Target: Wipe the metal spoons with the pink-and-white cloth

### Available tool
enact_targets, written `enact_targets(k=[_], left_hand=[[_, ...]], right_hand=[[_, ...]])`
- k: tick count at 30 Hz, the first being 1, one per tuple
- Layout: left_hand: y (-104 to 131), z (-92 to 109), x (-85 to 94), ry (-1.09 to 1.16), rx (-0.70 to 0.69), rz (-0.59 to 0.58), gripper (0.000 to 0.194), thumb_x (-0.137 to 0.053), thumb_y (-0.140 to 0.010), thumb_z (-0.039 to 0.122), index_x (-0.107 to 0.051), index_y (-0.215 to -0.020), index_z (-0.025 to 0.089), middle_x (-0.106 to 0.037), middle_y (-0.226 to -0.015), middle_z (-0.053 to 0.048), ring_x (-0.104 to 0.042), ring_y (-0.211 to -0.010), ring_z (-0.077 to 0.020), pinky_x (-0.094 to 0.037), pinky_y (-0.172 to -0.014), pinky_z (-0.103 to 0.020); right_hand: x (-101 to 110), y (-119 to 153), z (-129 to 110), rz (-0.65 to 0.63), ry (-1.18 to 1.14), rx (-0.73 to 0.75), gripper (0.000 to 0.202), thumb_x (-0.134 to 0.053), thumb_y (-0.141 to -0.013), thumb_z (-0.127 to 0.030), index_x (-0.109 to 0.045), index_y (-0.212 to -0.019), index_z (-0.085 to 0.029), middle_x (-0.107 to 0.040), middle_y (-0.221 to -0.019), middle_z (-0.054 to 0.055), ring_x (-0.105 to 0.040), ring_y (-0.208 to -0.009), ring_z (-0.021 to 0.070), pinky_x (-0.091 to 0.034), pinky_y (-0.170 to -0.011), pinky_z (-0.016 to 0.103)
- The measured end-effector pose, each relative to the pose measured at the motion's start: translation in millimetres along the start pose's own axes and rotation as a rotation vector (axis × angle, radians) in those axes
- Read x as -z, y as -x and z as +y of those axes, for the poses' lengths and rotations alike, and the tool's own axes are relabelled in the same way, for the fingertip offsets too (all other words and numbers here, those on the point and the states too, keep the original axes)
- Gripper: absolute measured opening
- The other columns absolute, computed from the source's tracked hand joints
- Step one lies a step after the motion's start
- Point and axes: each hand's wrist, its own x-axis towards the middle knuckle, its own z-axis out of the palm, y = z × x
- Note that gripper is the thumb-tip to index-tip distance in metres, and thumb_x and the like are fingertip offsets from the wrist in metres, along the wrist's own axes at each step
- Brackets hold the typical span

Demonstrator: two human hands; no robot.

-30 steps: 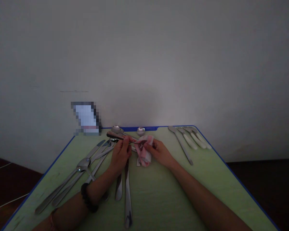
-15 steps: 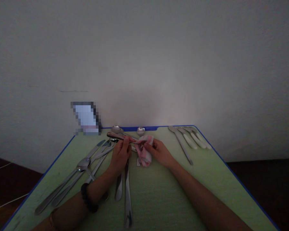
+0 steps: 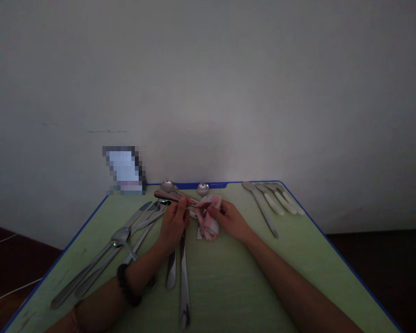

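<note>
My left hand (image 3: 175,222) is closed around a metal piece of cutlery (image 3: 165,196), whose thick handle end points to the left. The far end of that piece lies inside a pink and white cloth (image 3: 211,226), so its kind is hidden. My right hand (image 3: 230,219) pinches the cloth around it, thumb on top. Below my left hand, long metal handles (image 3: 184,296) stretch toward me on the table. Behind both hands lie a large spoon (image 3: 168,186) and a round spoon bowl (image 3: 203,188).
A pile of knives and spoons (image 3: 120,237) covers the left of the green table (image 3: 235,286), partly under my left forearm. At the back right lie a long-handled metal utensil (image 3: 263,212) and several white-handled forks (image 3: 286,203). A blurred-out screen (image 3: 125,169) stands at the back left, by the wall.
Almost nothing differs. Both hands keep their holds on the cutlery and the cloth, and the cloth's folds have shifted slightly.
</note>
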Motion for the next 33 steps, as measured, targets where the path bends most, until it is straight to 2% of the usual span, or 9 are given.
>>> enact_targets(k=[8,15,33], left_hand=[[-0.1,0.9,-1.2,0.010,0.014,0.017,0.043,-0.048,-0.081,0.056,-0.056,-0.081,0.014,-0.030,-0.043,0.010,-0.026,-0.035,-0.0046,-0.018,-0.034,-0.016],[0.3,1.3,-0.7,0.015,0.014,0.012,0.042,-0.048,-0.081,0.056,-0.056,-0.079,0.015,-0.029,-0.043,0.010,-0.025,-0.035,-0.0047,-0.018,-0.034,-0.016],[0.5,2.1,-0.2,-0.001,0.013,0.003,0.043,-0.047,-0.081,0.056,-0.056,-0.081,0.014,-0.029,-0.042,0.010,-0.025,-0.036,-0.0051,-0.019,-0.034,-0.016]], right_hand=[[0.1,0.2,-2.4,0.001,0.017,-0.004,0.028,-0.050,-0.083,-0.033,-0.064,-0.100,-0.016,-0.065,-0.084,0.003,-0.057,-0.077,0.0153,-0.044,-0.068,0.025],[0.0,0.2,-2.3,0.021,0.024,-0.008,0.023,-0.050,-0.082,-0.030,-0.064,-0.093,-0.016,-0.065,-0.083,0.003,-0.056,-0.073,0.0142,-0.044,-0.066,0.025],[0.6,0.2,-2.8,0.010,0.046,-0.007,0.026,-0.050,-0.083,-0.032,-0.064,-0.098,-0.016,-0.065,-0.084,0.003,-0.056,-0.073,0.0138,-0.043,-0.065,0.024]])
